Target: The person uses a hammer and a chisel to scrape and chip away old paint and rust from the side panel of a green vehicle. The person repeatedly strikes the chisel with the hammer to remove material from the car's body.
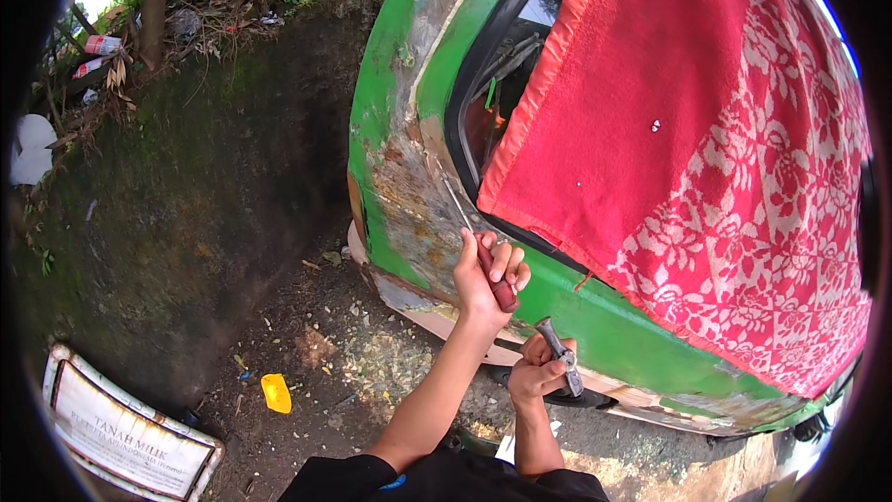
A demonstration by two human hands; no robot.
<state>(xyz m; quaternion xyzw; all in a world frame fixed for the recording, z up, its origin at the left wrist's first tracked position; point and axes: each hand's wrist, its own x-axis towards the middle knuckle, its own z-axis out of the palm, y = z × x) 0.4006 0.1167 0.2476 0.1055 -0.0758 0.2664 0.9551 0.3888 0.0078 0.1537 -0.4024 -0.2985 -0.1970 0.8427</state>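
Note:
My left hand (pixel 479 284) is closed round the dark red handle of a screwdriver (pixel 503 292). Its thin metal shaft slants up and left, and the tip meets the scraped, rusty corner panel of a green vehicle (pixel 409 195), below the window's black rubber seal. Lower and to the right, my right hand (pixel 533 374) grips a hammer (pixel 559 354). The hammer's metal head shows above the fist, apart from the screwdriver; most of its handle is hidden by the hand.
A red and pink floral blanket (pixel 650 130) drapes over the vehicle's window. To the left rises a dark mossy wall (pixel 186 195). On the gravelly ground lie a yellow plastic piece (pixel 276 393) and a white, rusty-edged sign (pixel 130 432).

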